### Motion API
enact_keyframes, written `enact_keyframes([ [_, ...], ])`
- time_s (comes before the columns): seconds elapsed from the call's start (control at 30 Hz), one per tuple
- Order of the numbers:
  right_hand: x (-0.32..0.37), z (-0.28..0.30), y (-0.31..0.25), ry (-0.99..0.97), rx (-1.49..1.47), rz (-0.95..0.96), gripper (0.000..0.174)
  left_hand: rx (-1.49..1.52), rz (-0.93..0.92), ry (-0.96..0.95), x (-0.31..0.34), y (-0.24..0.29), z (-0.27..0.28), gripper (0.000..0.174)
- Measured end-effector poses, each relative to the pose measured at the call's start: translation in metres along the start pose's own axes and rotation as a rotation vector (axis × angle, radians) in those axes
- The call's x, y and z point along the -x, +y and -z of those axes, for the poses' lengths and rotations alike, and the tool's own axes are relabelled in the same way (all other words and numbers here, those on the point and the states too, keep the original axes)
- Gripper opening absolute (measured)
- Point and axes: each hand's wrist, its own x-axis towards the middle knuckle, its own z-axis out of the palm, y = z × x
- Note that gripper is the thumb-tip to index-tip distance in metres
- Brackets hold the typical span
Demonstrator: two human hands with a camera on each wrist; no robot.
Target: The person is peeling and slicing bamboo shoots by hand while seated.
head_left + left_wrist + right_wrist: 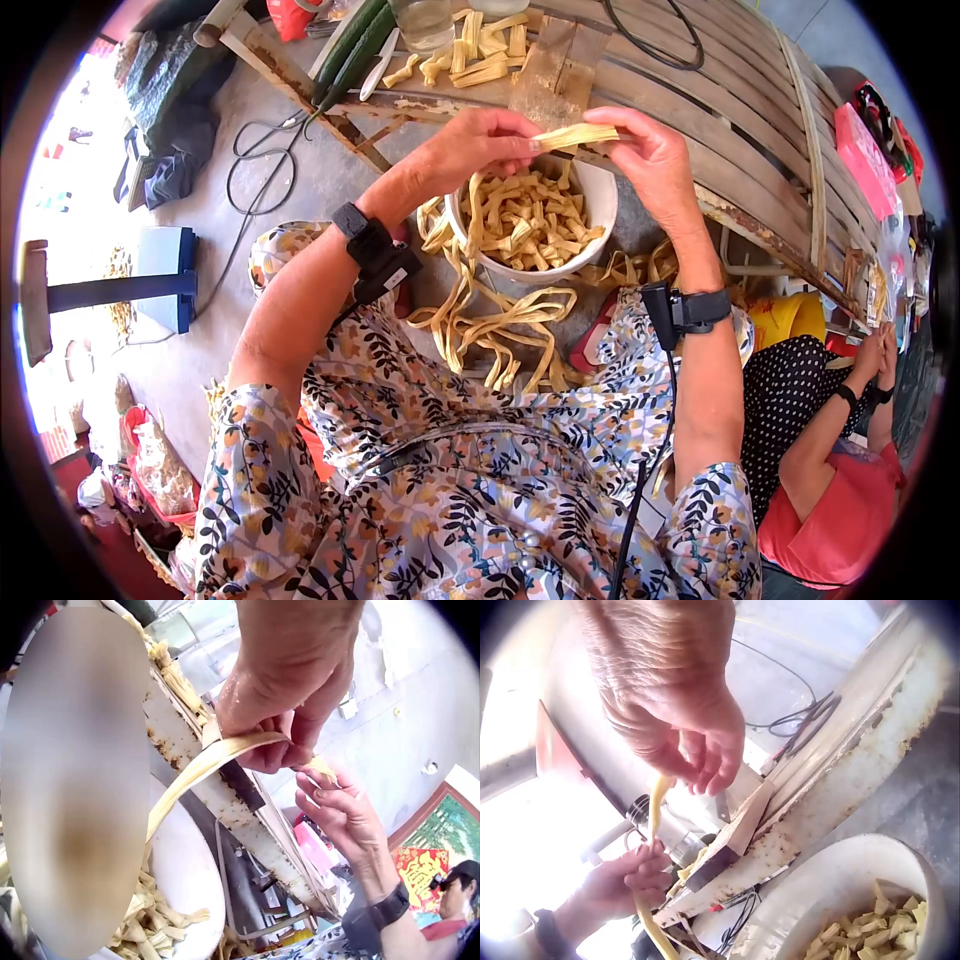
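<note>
While we bend over our work, we have the slatted bench (725, 115) before us, and its rusty edge runs across in front of our knees. Close to this edge stands the white bucket (602, 200), which holds many folded pieces (535, 225). Near it, low down, lie long pale strips (500, 325) in loose loops. On the bench we see the wooden board (555, 75), just beyond the bucket, then two cucumbers (355, 55) and a small pile (487, 68) of pale pieces.

Our left hand (472, 145) is closed to a pinch, with the fingers curled, and it grips the strip (575, 137). Our right hand (655, 165) is partly open; its thumb and finger pinch the other end, and the other fingers are bent softly. Between the two hands, the strip is held level above the far rim of the bucket. From our left hand, its tail hangs down over the left side of the bucket.
</note>
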Motion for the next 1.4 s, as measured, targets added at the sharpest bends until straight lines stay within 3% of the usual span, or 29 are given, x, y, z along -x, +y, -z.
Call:
enact_keyframes([
  [0.03, -0.003, 0.004, 0.004, 0.045, 0.055, 0.056, 0.019, -0.024, -0.047, 0.058, -0.001, -0.001, 0.0, 0.015],
  [0.13, -0.005, 0.011, 0.001, 0.134, -0.102, -0.132, 0.018, -0.342, -0.116, 0.213, 0.002, -0.002, -0.006, 0.012],
  [0.17, -0.007, 0.007, 0.009, 0.096, -0.057, -0.071, 0.02, -0.597, -0.368, 0.321, 0.003, 0.0, -0.015, 0.011],
  [0.27, -0.003, -0.007, 0.013, -0.154, 0.109, -0.37, 0.026, -0.864, -0.64, 0.281, 0.003, -0.001, -0.029, 0.012],
  [0.3, 0.004, -0.016, 0.012, -0.102, -0.163, -0.563, 0.026, -0.888, -0.599, 0.257, 0.007, 0.0, -0.032, 0.013],
  [0.4, 0.012, -0.02, 0.016, -0.32, 0.054, -0.653, 0.024, -0.897, -0.584, 0.164, 0.011, 0.002, -0.032, 0.011],
  [0.53, 0.022, -0.023, 0.014, -0.527, -0.076, -0.679, 0.021, -0.582, -0.223, -0.019, 0.011, 0.005, -0.007, 0.017],
  [0.6, 0.027, -0.026, 0.001, -0.672, -0.342, -0.565, 0.025, -0.578, -0.118, 0.004, 0.01, 0.015, 0.003, 0.019],
  [0.67, 0.029, -0.029, -0.012, -0.708, -0.691, -0.441, 0.031, -0.283, -0.032, 0.049, 0.009, 0.011, 0.003, 0.021],
  [0.7, 0.028, -0.03, -0.006, -0.664, -0.841, -0.369, 0.042, -0.136, 0.009, 0.068, 0.008, 0.008, 0.002, 0.023],
  [0.8, 0.016, -0.022, -0.015, -0.372, -0.732, -0.345, 0.044, 0.084, 0.001, -0.13, 0.005, -0.014, -0.011, 0.029],
  [0.93, 0.016, -0.035, -0.022, -0.226, -0.272, -0.298, 0.039, 0.698, 0.155, -0.275, 0.002, -0.033, -0.043, 0.038],
  [0.97, 0.017, -0.037, -0.024, -0.203, -0.26, -0.333, 0.04, 0.769, 0.029, -0.435, 0.003, -0.039, -0.044, 0.038],
  [1.0, 0.017, -0.037, -0.018, -0.192, -0.16, -0.279, 0.04, 0.812, 0.046, -0.435, 0.001, -0.043, -0.044, 0.035],
  [1.07, 0.014, -0.04, -0.015, -0.165, 0.041, -0.166, 0.042, 0.893, 0.075, -0.44, -0.002, -0.033, -0.045, 0.033],
  [1.1, 0.018, -0.038, -0.021, -0.152, -0.019, -0.18, 0.033, 0.819, 0.185, -0.349, -0.003, -0.028, -0.044, 0.018],
  [1.2, 0.014, -0.04, 0.002, -0.022, 0.177, 0.001, 0.034, 0.782, 0.182, -0.206, -0.004, -0.03, -0.05, 0.008],
  [1.3, 0.017, -0.044, -0.004, 0.059, 0.102, 0.049, 0.023, 0.773, 0.244, -0.091, -0.004, -0.033, -0.053, 0.01],
  [1.4, 0.017, -0.044, -0.002, 0.185, -0.264, -0.02, 0.016, 0.634, 0.206, -0.1, 0.001, -0.036, -0.039, 0.02],
])
